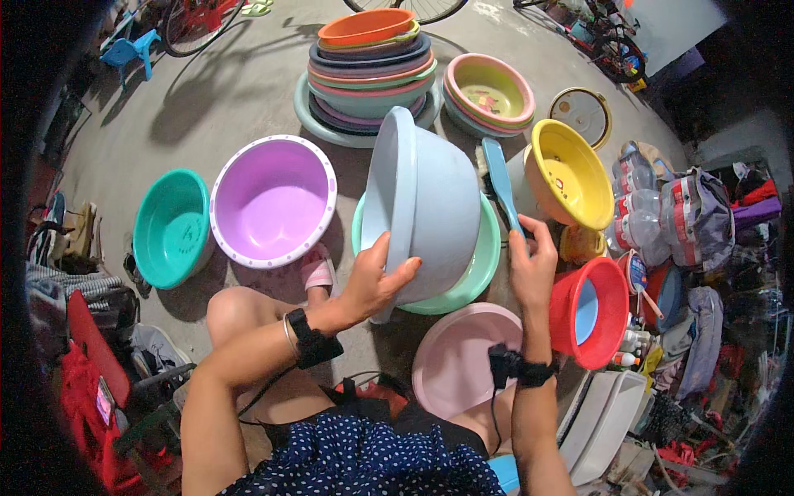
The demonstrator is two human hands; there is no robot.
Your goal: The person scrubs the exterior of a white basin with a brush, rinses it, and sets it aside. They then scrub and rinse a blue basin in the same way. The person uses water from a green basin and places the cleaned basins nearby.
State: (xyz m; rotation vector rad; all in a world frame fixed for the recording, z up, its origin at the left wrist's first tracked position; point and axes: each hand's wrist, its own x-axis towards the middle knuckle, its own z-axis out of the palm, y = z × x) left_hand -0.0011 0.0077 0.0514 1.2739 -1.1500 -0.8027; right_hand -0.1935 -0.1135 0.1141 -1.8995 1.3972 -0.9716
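My left hand (pixel 372 279) grips the rim of a pale blue plastic basin (pixel 440 204), which is tipped on its side with its outer wall turned to the right. Below it stands a mint green basin (pixel 490 248), partly covered by the blue one. My right hand (pixel 535 260) holds the handle of a blue scrubbing brush (pixel 501 177). The pale bristles face left, a little apart from the basin's wall. A pale pink basin (pixel 459 353) lies under my right forearm. To the left are a purple basin (pixel 273 198) with a white rim and a teal basin (pixel 173 229).
A tall stack of basins (pixel 372 87) stands ahead, beside a smaller stack (pixel 490 93). On the right are a yellow basin (pixel 570 177), a red bucket (pixel 595 310), plastic bottles (pixel 639 211) and a white bin (pixel 605 428). A blue stool (pixel 131 53) stands far left.
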